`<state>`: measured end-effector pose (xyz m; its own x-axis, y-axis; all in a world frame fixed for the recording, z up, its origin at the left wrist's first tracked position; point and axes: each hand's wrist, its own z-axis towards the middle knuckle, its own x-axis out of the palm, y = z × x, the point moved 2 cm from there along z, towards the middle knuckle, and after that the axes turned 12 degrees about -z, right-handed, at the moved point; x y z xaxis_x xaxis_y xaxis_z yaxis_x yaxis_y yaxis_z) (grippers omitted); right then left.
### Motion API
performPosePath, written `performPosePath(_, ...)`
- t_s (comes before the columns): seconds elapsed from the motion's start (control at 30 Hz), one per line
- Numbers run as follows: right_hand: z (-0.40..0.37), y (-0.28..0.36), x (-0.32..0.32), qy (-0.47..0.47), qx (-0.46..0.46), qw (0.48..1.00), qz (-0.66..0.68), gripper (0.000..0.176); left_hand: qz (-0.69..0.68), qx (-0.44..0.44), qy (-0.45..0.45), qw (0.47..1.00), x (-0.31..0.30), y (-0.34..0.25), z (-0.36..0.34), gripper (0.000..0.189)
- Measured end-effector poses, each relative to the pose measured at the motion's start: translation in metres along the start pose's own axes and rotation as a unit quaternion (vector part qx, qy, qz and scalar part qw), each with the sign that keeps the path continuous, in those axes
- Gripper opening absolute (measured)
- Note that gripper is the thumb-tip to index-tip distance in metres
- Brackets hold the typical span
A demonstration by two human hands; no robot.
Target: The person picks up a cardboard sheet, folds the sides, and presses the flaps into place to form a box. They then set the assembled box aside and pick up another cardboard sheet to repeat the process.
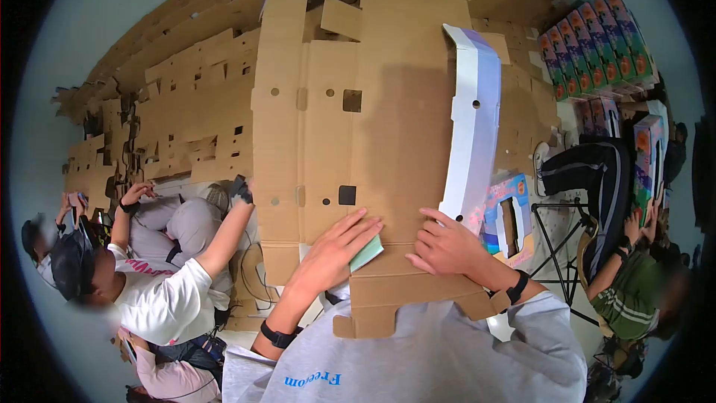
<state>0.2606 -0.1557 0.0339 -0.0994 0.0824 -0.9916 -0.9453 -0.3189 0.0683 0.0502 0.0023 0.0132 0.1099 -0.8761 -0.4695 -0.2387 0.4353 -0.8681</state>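
Observation:
A large unfolded cardboard box blank [403,142] lies in front of me, brown inside up, with creases and cut holes. Its right side wall, white and lilac [471,119], stands partly folded up. My left hand [339,248] rests on the near part of the blank with fingers stretched out. Beside those fingers a small green flap [367,253] sticks up. My right hand [451,248] bends its fingers onto the cardboard at the near fold, close to the lower end of the white wall. The near brown flap [406,295] reaches toward my shirt.
Stacks of flat cardboard [194,97] fill the left and back. Colourful finished boxes [597,48] stand in rows at back right. A printed box with a window [509,220] is by my right arm. Co-workers sit left [160,291] and right [630,283]; a folding stool [567,254] stands at right.

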Motion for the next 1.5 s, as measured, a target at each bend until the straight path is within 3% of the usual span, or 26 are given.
performPosePath(0.07,-0.001,0.003,0.004,-0.015,0.001,1.0,0.007,0.031,-0.001,-0.013,-0.023,1.0,-0.002,0.011,-0.015,0.073)
performPosePath(0.17,-0.01,0.004,0.009,-0.049,0.013,0.999,0.018,0.03,0.105,-0.021,-0.099,0.989,-0.027,0.007,-0.038,0.066)
performPosePath(0.3,-0.01,0.001,0.017,-0.025,0.011,1.0,-0.013,0.026,0.174,-0.194,-0.285,0.922,-0.05,0.027,-0.079,0.058)
performPosePath(0.4,-0.01,0.003,0.018,-0.038,0.002,0.999,-0.017,0.025,-0.134,-0.271,-0.29,0.908,-0.058,0.044,-0.098,0.053)
performPosePath(0.53,-0.007,0.002,0.015,-0.075,0.001,0.997,-0.013,0.023,-0.198,-0.281,-0.334,0.877,-0.059,0.021,-0.106,0.051)
performPosePath(0.67,-0.008,0.002,0.012,-0.091,-0.031,0.995,0.022,0.031,-0.401,-0.293,-0.362,0.789,-0.066,-0.004,-0.117,0.05)
performPosePath(0.73,-0.009,0.0,0.011,-0.092,-0.048,0.994,0.036,0.032,-0.56,-0.209,-0.384,0.704,-0.067,-0.034,-0.104,0.053)
performPosePath(0.83,-0.007,0.001,0.015,-0.107,-0.054,0.992,0.048,0.031,-0.352,-0.171,-0.292,0.873,-0.064,-0.047,-0.1,0.061)
performPosePath(0.87,-0.007,0.001,0.016,-0.109,-0.061,0.991,0.041,0.03,-0.358,-0.252,-0.278,0.855,-0.065,-0.06,-0.101,0.071)
performPosePath(0.93,-0.007,0.0,0.015,-0.113,-0.074,0.991,0.026,0.03,-0.056,-0.233,-0.213,0.947,-0.071,-0.084,-0.084,0.079)
performPosePath(0.97,-0.009,0.001,0.016,-0.098,-0.09,0.991,0.022,0.028,0.099,-0.214,-0.173,0.956,-0.068,-0.092,-0.079,0.083)
performPosePath(1.0,-0.011,0.0,0.018,-0.083,-0.106,0.991,0.019,0.026,0.133,-0.183,-0.198,0.954,-0.06,-0.088,-0.077,0.085)
performPosePath(1.1,-0.01,0.004,0.023,-0.062,-0.127,0.99,0.027,0.022,0.224,-0.123,-0.103,0.961,-0.052,-0.099,-0.07,0.081)
performPosePath(1.37,-0.011,0.015,0.015,-0.114,-0.154,0.98,0.046,0.016,0.264,-0.024,0.052,0.963,-0.021,-0.13,-0.04,0.071)
performPosePath(1.4,-0.013,0.018,0.016,-0.11,-0.153,0.981,0.046,0.013,0.249,0.022,0.013,0.968,-0.017,-0.126,-0.032,0.041)
performPosePath(1.47,-0.011,0.02,0.017,-0.116,-0.157,0.98,0.047,0.009,0.265,0.032,0.064,0.962,-0.005,-0.115,-0.013,0.022)
performPosePath(1.5,-0.01,0.02,0.017,-0.125,-0.16,0.978,0.049,0.008,0.272,0.038,0.089,0.958,0.002,-0.111,-0.004,0.021)
